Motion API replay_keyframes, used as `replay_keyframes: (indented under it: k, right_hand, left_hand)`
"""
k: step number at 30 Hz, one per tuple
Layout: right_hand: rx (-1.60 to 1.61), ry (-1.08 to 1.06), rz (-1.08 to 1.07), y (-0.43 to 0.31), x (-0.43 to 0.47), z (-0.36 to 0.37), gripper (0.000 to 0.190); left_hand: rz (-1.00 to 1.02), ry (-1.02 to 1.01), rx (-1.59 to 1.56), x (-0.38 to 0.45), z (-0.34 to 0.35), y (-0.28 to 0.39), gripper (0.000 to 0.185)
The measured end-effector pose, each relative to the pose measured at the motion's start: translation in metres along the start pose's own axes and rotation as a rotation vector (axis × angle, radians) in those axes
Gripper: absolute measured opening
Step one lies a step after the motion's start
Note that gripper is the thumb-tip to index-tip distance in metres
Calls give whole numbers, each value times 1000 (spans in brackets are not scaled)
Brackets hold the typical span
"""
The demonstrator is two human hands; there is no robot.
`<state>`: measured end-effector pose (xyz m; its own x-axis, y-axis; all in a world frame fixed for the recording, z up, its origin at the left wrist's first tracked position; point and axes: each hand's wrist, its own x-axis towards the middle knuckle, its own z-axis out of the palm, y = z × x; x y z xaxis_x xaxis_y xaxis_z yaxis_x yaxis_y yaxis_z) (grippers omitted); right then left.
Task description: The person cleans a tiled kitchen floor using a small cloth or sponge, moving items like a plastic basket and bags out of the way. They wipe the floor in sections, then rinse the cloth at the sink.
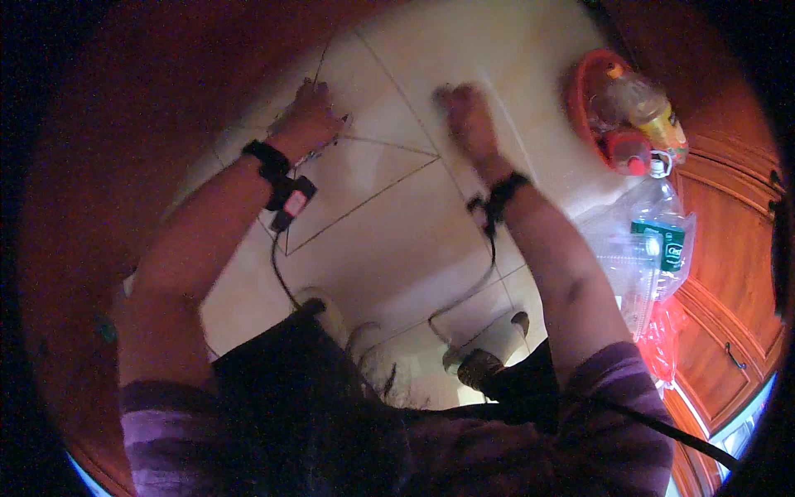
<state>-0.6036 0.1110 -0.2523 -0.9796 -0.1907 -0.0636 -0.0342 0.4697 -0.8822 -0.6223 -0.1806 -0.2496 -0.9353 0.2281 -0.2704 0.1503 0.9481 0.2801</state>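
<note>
My left hand (pixel 308 123) is at the upper left over the tiled floor, its fingers curled down. Around it show the shiny edges of a thin see-through thing (pixel 320 149), perhaps clear plastic; blur and the hand hide most of it. To the right, my right hand (pixel 471 118) is blurred, with its fingers bent inward over the pale tiles. Whether anything sits inside those fingers is not visible. Each wrist wears a black strap with a small device and a cable.
At the right, a red basin (pixel 581 102) holds plastic bottles (pixel 643 105). Below it are a large clear bottle (pixel 664 199), a clear plastic container (pixel 630 267) and a red plastic bag (pixel 664 341). Wooden cabinet doors (pixel 723 236) stand behind. Tiled floor (pixel 385 248) spreads between my arms.
</note>
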Motion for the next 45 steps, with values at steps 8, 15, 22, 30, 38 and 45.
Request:
replay_keyframes:
  k: [8,15,22,30,38,45]
  right_hand:
    - [-173,-1007,-43,-5,-165,20,35]
    - [-62,-74,50,29,42,-59,27]
    - [-436,-898,-558,15,-178,-30,31]
    - [-253,44,-32,59,-3,-68,30]
    - [-234,935,421,58,-134,-41,37]
    - [-538,847,272,58,-5,-17,18]
  left_hand:
    - [25,-127,514,22,40,65,106]
    - [-1,-257,704,29,31,84,109]
    - [-46,-174,760,21,41,70,83]
    - [15,-279,696,38,39,73,85]
    - [-27,-346,588,31,27,74,106]
    - [26,-385,749,39,37,71,109]
